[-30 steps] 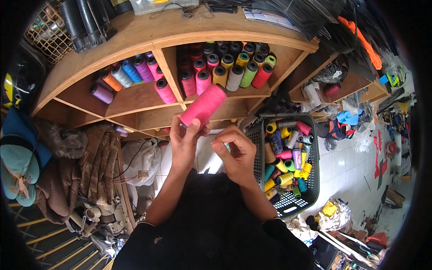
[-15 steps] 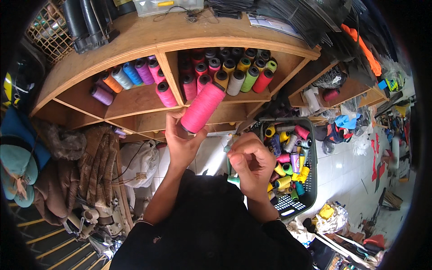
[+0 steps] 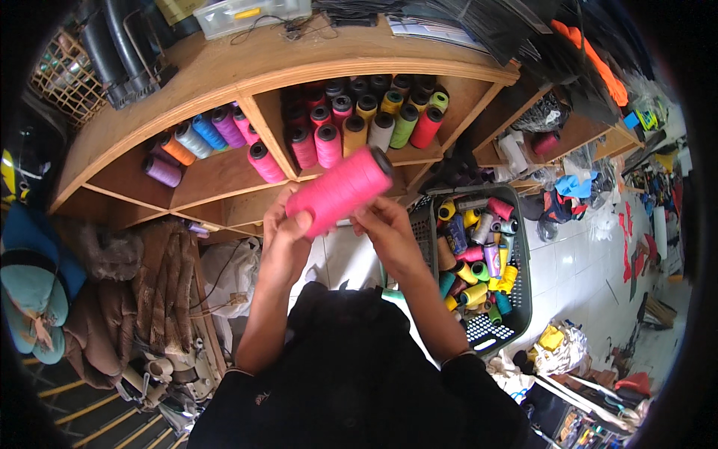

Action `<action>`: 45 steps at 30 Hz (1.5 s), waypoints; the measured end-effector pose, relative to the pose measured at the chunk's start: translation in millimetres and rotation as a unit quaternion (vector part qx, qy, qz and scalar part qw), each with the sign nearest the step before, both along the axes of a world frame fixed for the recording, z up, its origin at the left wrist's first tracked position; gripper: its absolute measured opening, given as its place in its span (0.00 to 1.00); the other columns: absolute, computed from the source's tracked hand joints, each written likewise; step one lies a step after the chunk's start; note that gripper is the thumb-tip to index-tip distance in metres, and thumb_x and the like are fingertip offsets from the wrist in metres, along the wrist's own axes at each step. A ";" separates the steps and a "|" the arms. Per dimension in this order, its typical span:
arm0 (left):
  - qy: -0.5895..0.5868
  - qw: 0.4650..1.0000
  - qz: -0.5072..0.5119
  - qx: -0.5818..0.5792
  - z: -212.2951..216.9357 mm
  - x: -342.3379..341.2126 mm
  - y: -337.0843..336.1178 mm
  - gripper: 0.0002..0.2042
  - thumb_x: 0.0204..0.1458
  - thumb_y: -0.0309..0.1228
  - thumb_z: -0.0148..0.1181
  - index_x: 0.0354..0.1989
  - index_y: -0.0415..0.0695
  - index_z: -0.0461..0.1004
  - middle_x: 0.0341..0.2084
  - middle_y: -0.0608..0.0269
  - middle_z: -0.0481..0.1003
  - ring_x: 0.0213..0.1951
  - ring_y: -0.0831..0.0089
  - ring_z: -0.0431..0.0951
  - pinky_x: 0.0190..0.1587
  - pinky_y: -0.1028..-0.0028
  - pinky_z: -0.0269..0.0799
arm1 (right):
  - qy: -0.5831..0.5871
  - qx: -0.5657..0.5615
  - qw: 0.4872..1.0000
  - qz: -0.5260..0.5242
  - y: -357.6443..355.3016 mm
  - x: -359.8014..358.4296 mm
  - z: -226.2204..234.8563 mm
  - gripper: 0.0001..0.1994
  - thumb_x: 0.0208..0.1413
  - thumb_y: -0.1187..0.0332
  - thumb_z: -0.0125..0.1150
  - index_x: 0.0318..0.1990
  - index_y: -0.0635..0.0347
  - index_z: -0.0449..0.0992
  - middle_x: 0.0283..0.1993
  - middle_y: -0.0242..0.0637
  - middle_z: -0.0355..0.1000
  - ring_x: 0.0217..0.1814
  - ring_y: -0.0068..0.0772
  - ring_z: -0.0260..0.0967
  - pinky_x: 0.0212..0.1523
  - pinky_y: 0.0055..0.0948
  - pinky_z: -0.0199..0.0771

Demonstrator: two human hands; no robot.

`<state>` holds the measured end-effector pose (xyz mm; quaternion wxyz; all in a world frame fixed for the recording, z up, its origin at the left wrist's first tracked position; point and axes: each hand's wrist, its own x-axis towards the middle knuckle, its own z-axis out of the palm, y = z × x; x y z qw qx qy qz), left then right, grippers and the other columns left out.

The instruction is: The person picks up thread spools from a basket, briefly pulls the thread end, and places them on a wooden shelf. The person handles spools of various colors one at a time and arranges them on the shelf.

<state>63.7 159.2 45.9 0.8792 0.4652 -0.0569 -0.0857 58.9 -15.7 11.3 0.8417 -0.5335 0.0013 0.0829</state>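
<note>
A large pink spool of thread [image 3: 338, 192] lies tilted in front of my chest, its dark end cap up to the right. My left hand [image 3: 283, 236] is closed around its lower left end, thumb across the thread. Just below the spool's right end is my right hand [image 3: 387, 233], with thumb and fingertips pinched together; whatever they hold, perhaps a thread end, is too small to make out. Behind the spool, upright thread spools [image 3: 327, 145] in pink, red, yellow, grey and green fill one compartment of the wooden shelf [image 3: 224, 78].
More spools [image 3: 209, 131] in purple, orange and blue stand in the left compartment. On the tiled floor to my right, a dark plastic basket [image 3: 521, 277] holds a jumble of coloured spools. Brown cloth [image 3: 161, 280] hangs at the left.
The pink spool has tipped toward the right and become more level. My right hand has moved left and up to the spool; my left thumb now lies across it.
</note>
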 end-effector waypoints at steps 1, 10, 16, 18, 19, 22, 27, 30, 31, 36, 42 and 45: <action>-0.031 0.998 -0.025 0.039 0.3 -0.3 3.2 0.26 0.44 0.42 0.66 0.45 0.36 0.68 0.38 0.60 0.74 0.38 0.76 0.74 0.45 0.77 0.67 | 0.021 -0.011 1.000 0.005 0.5 7.3 7.5 0.08 0.59 0.66 0.61 0.35 0.62 0.75 0.34 0.29 0.73 0.37 0.17 0.66 0.40 0.20 0.66; -0.200 0.926 -0.055 0.317 19.3 -6.4 6.3 0.23 0.35 0.21 0.72 0.43 0.38 0.70 0.36 0.60 0.77 0.41 0.78 0.76 0.45 0.75 0.72 | -0.271 -0.425 0.804 0.314 -31.8 79.4 104.3 0.07 0.56 0.67 0.62 0.33 0.61 0.76 0.26 0.31 0.75 0.27 0.25 0.71 0.30 0.30 0.68; -0.244 0.897 0.111 0.352 5.8 -3.9 -1.7 0.24 0.35 0.17 0.70 0.43 0.36 0.67 0.42 0.55 0.75 0.46 0.73 0.75 0.50 0.71 0.72 | -0.415 -0.515 0.748 0.059 -5.7 37.9 120.7 0.04 0.50 0.74 0.63 0.29 0.63 0.74 0.28 0.41 0.67 0.33 0.45 0.67 0.32 0.39 0.66; -0.248 0.887 0.147 0.361 -0.9 -5.3 -2.3 0.24 0.35 0.16 0.70 0.42 0.36 0.66 0.45 0.53 0.74 0.46 0.71 0.75 0.51 0.70 0.72 | -0.434 -0.501 0.749 -0.016 1.0 27.8 112.6 0.04 0.49 0.74 0.63 0.29 0.63 0.74 0.27 0.40 0.67 0.33 0.44 0.67 0.32 0.39 0.66; -0.247 0.883 0.172 0.361 -2.7 -5.4 -4.0 0.23 0.35 0.18 0.71 0.41 0.36 0.66 0.44 0.51 0.75 0.45 0.69 0.77 0.50 0.71 0.73 | -0.442 -0.493 0.747 -0.054 3.9 23.9 106.9 0.04 0.49 0.75 0.63 0.29 0.63 0.74 0.27 0.40 0.67 0.33 0.44 0.66 0.32 0.38 0.67; -0.257 0.883 0.220 0.324 -1.3 -3.2 -11.7 0.23 0.35 0.19 0.72 0.39 0.35 0.65 0.46 0.46 0.75 0.46 0.64 0.78 0.49 0.69 0.74 | -0.452 -0.457 0.757 -0.118 7.6 15.1 90.0 0.05 0.46 0.79 0.66 0.30 0.62 0.76 0.27 0.37 0.69 0.30 0.39 0.67 0.30 0.34 0.67; -0.286 0.876 0.287 0.262 -4.5 1.4 -19.1 0.24 0.36 0.20 0.73 0.38 0.37 0.62 0.48 0.37 0.73 0.49 0.60 0.77 0.49 0.65 0.74 | -0.425 -0.404 0.793 -0.168 5.5 4.0 68.9 0.07 0.44 0.80 0.68 0.30 0.62 0.77 0.28 0.36 0.71 0.29 0.34 0.67 0.28 0.29 0.66; -0.297 0.867 0.293 0.275 -8.5 3.1 -17.2 0.24 0.35 0.20 0.73 0.37 0.37 0.62 0.48 0.34 0.72 0.50 0.58 0.77 0.50 0.64 0.75 | -0.388 -0.369 0.826 -0.174 4.5 -0.7 62.2 0.08 0.43 0.79 0.69 0.32 0.63 0.78 0.29 0.37 0.71 0.31 0.33 0.68 0.29 0.28 0.66; -0.313 0.855 0.295 0.290 -9.6 3.9 -16.9 0.24 0.35 0.20 0.73 0.37 0.37 0.62 0.49 0.34 0.72 0.50 0.57 0.77 0.50 0.64 0.75 | -0.390 -0.368 0.824 -0.183 5.5 -1.0 64.2 0.08 0.43 0.79 0.69 0.33 0.62 0.79 0.30 0.37 0.71 0.31 0.33 0.68 0.30 0.28 0.67; -0.380 0.791 0.296 0.378 -10.0 5.5 -13.1 0.23 0.35 0.21 0.72 0.37 0.37 0.64 0.49 0.37 0.73 0.48 0.51 0.78 0.48 0.64 0.75 | -0.422 -0.404 0.798 -0.147 6.2 5.0 86.4 0.12 0.44 0.75 0.70 0.40 0.60 0.80 0.35 0.39 0.72 0.35 0.39 0.69 0.36 0.33 0.70; -0.416 0.756 0.308 0.400 -5.2 6.8 -14.5 0.23 0.32 0.19 0.72 0.38 0.38 0.65 0.49 0.41 0.74 0.42 0.54 0.79 0.42 0.65 0.75 | -0.438 -0.408 0.786 -0.155 8.1 8.1 74.1 0.09 0.44 0.78 0.69 0.35 0.60 0.79 0.34 0.37 0.70 0.37 0.37 0.69 0.36 0.32 0.69; -0.418 0.741 0.309 0.426 -3.7 5.5 -13.2 0.23 0.31 0.19 0.71 0.37 0.38 0.65 0.49 0.41 0.74 0.41 0.55 0.78 0.41 0.66 0.75 | -0.455 -0.443 0.758 -0.149 9.5 12.7 75.5 0.06 0.48 0.77 0.64 0.35 0.62 0.74 0.35 0.41 0.68 0.38 0.43 0.67 0.37 0.37 0.67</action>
